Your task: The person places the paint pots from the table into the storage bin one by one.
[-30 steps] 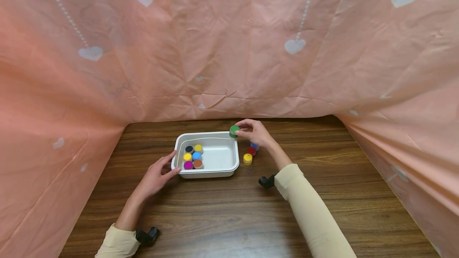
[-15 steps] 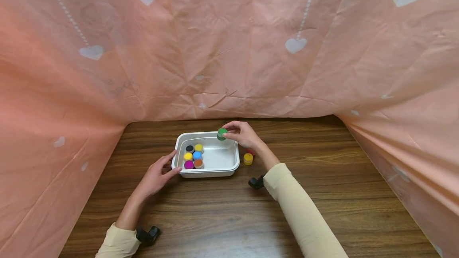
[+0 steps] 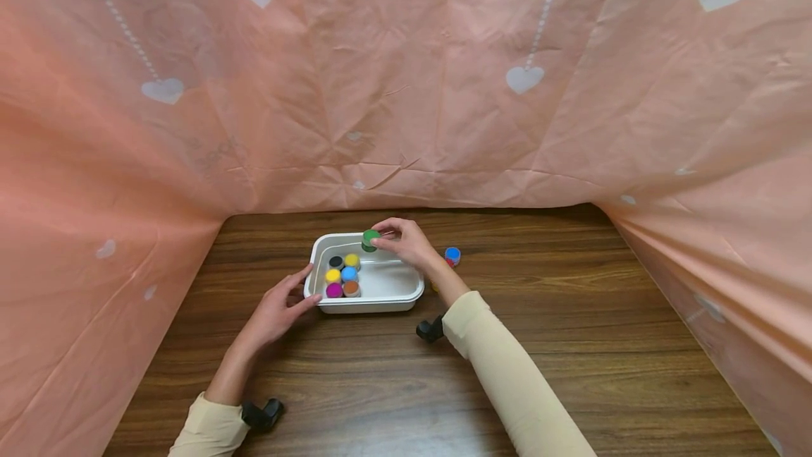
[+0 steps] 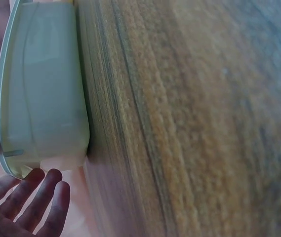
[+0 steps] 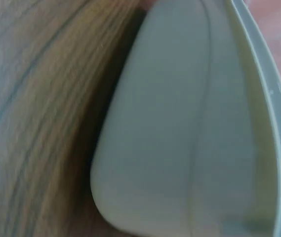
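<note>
A white plastic tray (image 3: 387,299) stands on the wooden table. My left hand (image 3: 274,312) rests against its left end, thumb at the near corner and loosely extended fingers along the short side; the left wrist view shows these fingers (image 4: 31,200) by the tray's corner. Over the tray's far side, my right hand (image 3: 409,242) pinches a small green paint pot (image 3: 371,240) between thumb and fingers. Several paint pots sit grouped in the tray's left half, including a black one (image 3: 336,262), a light blue one (image 3: 349,274), a purple one (image 3: 333,290) and a brown one (image 3: 351,289).
Right of the tray, a blue paint pot (image 3: 452,255) stands on the table (image 3: 355,379). Red and yellow pots beside it are mostly hidden by my right wrist. A pink curtain (image 3: 406,132) with hearts encloses the back and sides.
My right hand has carried the green paint pot leftward, from the tray's far right corner to above its far middle. My left hand and the tray stay put.
</note>
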`<action>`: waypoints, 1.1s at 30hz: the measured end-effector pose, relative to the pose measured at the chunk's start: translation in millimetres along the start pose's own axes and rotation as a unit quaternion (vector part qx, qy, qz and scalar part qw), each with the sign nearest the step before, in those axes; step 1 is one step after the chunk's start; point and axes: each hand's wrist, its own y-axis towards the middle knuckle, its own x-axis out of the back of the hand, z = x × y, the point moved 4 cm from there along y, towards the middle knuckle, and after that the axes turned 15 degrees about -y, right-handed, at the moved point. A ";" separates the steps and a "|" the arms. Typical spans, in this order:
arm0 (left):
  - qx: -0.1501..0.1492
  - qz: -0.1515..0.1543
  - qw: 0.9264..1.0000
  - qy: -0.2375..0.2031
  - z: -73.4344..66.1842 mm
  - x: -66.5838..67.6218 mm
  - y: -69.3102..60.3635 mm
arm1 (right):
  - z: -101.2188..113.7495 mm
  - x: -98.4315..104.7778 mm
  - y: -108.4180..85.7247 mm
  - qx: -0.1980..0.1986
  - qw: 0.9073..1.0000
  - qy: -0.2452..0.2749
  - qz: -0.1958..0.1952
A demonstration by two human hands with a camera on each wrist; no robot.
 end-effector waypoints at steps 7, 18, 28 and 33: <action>0.005 0.003 1.000 -0.002 -0.9 -0.2 1.0 | -0.3 -19.3 3.1 -0.035 0.999 0.006 -0.011; 0.004 0.003 1.000 -0.005 -1.8 2.4 2.0 | -8.4 -39.9 4.8 -0.083 0.996 -0.020 -0.034; 0.010 0.012 1.000 -0.005 -2.5 3.4 5.5 | -11.3 -38.5 7.7 -0.107 0.987 -0.102 -0.059; 0.018 0.014 1.000 -0.011 -2.4 6.7 5.7 | -10.3 -41.9 10.4 -0.108 0.984 -0.135 -0.048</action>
